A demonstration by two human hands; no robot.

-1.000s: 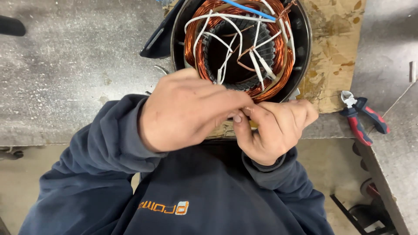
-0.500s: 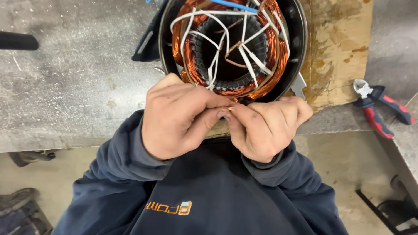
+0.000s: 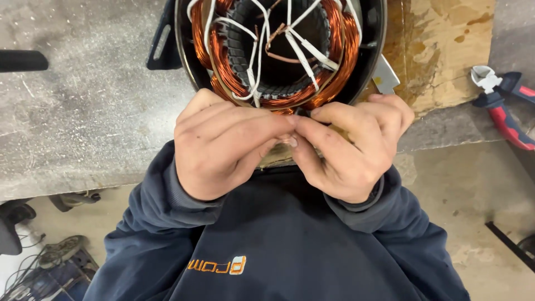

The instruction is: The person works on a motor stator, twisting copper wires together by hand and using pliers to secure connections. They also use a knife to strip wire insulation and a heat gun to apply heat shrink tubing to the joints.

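Copper windings (image 3: 223,61) of the round stator (image 3: 184,50) lie just beyond the pinch where the left hand (image 3: 223,147) and right hand (image 3: 351,150) meet fingertip to fingertip, equally near, their catch hidden.

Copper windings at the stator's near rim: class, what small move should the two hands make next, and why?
Probably keep working the copper windings at the stator rim: left hand and right hand meet fingertip to fingertip there, and what they pinch is hidden.

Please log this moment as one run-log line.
left hand: pinching at stator rim | right hand: same, fingertips meeting | pliers: on bench, untouched
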